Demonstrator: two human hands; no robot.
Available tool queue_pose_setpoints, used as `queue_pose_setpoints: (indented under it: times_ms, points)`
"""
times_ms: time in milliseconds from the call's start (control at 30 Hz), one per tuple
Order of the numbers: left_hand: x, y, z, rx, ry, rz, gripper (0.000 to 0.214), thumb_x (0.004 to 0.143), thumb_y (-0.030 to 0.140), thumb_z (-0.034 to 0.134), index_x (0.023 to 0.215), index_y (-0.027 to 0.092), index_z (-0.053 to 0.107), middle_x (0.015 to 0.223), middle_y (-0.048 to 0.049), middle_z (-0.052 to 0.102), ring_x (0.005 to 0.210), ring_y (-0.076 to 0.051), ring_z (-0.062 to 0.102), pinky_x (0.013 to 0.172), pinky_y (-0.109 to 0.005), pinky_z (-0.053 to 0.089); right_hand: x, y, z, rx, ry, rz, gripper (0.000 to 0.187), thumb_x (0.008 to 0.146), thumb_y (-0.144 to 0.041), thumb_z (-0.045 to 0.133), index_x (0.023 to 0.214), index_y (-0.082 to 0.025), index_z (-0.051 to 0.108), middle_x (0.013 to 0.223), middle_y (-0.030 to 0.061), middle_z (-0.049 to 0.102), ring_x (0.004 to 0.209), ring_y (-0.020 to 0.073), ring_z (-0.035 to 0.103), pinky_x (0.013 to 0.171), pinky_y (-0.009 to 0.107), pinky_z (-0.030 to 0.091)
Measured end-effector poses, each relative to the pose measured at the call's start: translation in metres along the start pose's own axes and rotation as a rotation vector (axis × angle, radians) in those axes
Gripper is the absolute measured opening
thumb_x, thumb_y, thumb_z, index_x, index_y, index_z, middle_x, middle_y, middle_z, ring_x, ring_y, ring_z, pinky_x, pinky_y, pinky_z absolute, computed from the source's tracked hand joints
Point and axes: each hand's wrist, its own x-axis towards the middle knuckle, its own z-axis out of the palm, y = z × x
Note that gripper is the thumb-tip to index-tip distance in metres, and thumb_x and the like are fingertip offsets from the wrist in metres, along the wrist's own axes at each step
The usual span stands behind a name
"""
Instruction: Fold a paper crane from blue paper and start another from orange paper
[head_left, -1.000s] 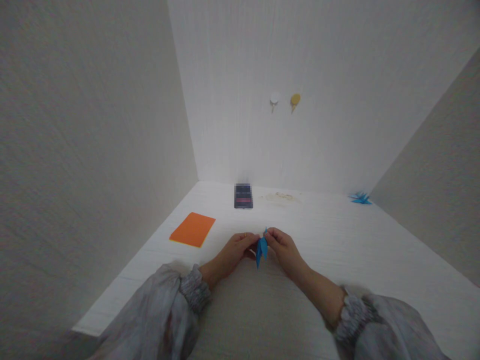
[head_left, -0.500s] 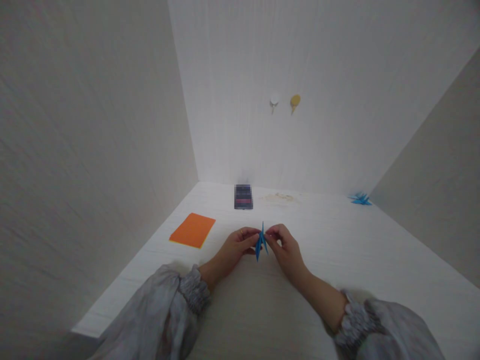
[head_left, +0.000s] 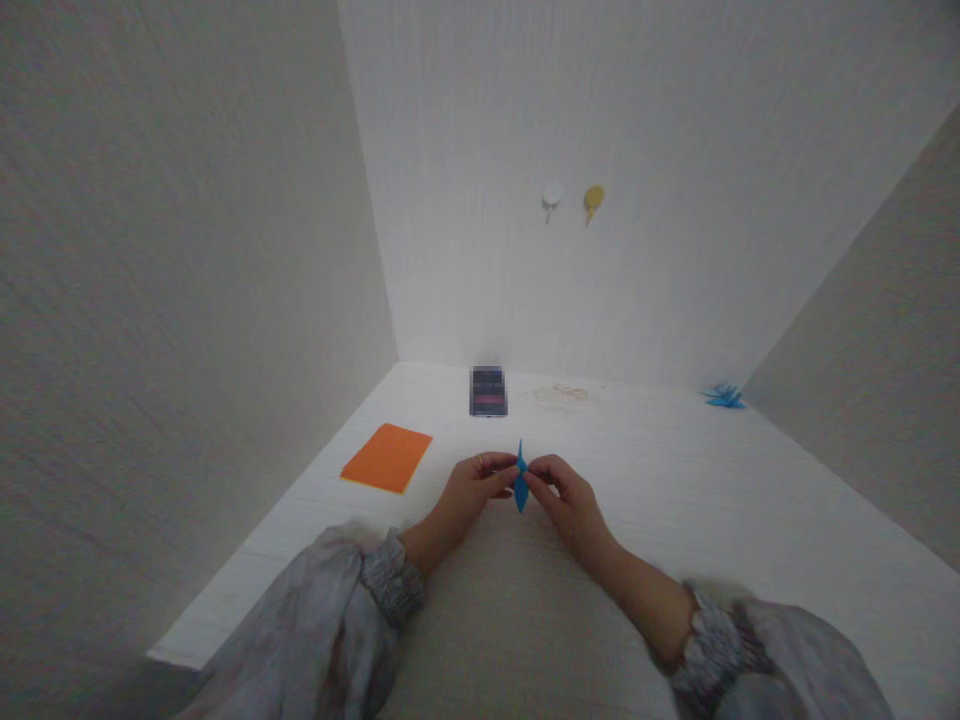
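Note:
Between my two hands is a narrow blue folded paper piece (head_left: 521, 492), upright, with one thin point up and a wider leaf-shaped part below. My left hand (head_left: 478, 487) pinches its left side between thumb and fingers; a ring shows on one finger. From the right, my right hand (head_left: 568, 495) pinches the same piece with thumb and forefinger. The fingertips of both hands hide its middle. To the left of my hands lies a stack of orange square paper (head_left: 387, 458) with a yellow edge.
A dark, blurred-out flat device (head_left: 488, 391) lies near the back wall. Several blue folded paper pieces (head_left: 724, 397) sit in the far right corner of the white table (head_left: 750, 510). A white hook (head_left: 552, 197) and a yellow hook (head_left: 594, 197) are on the back wall.
The lower part of the blue paper, earlier split into two spread points, now shows as one leaf shape. My fingers have come closer together around it.

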Motion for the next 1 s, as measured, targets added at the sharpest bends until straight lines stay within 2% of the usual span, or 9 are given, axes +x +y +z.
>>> queue_pose_setpoints:
  times_ms: [233, 533, 800, 1000]
  points:
    - [-0.001, 0.0, 0.0, -0.014, 0.019, 0.002, 0.029, 0.063, 0.031, 0.067, 0.086, 0.013, 0.063, 0.079, -0.0045, 0.065, 0.071, -0.014, 0.059, 0.07, -0.029, 0.047, 0.0, 0.004, 0.001, 0.121, -0.018, -0.028, 0.012, 0.079, -0.028, 0.048, 0.076, -0.019, 0.056, 0.078, 0.0028, 0.058, 0.074, 0.0159, 0.055, 0.068, 0.028, 0.043]
    - [-0.001, 0.001, 0.0, 0.036, 0.112, 0.038, 0.023, 0.058, 0.027, 0.07, 0.075, 0.013, 0.065, 0.07, -0.0033, 0.065, 0.064, -0.013, 0.058, 0.063, -0.026, 0.046, 0.001, 0.005, 0.002, 0.209, -0.055, 0.012, 0.011, 0.076, -0.027, 0.051, 0.07, -0.019, 0.055, 0.09, 0.0032, 0.061, 0.082, 0.016, 0.057, 0.074, 0.028, 0.043]
    - [-0.001, 0.001, 0.001, 0.053, 0.118, 0.083, 0.021, 0.058, 0.027, 0.069, 0.074, 0.013, 0.064, 0.068, -0.0021, 0.063, 0.064, -0.013, 0.056, 0.062, -0.025, 0.044, 0.001, 0.005, 0.002, 0.19, -0.034, -0.007, 0.008, 0.075, -0.024, 0.052, 0.07, -0.019, 0.055, 0.081, 0.0028, 0.06, 0.077, 0.0157, 0.056, 0.071, 0.029, 0.043]
    - [-0.002, 0.002, 0.002, 0.04, 0.052, 0.056, 0.017, 0.061, 0.026, 0.067, 0.071, 0.013, 0.061, 0.067, -0.0011, 0.061, 0.063, -0.011, 0.055, 0.062, -0.023, 0.043, 0.003, 0.011, 0.004, 0.341, 0.053, 0.148, 0.01, 0.069, -0.025, 0.06, 0.075, -0.019, 0.055, 0.068, -0.0004, 0.058, 0.065, 0.0137, 0.054, 0.061, 0.027, 0.042]
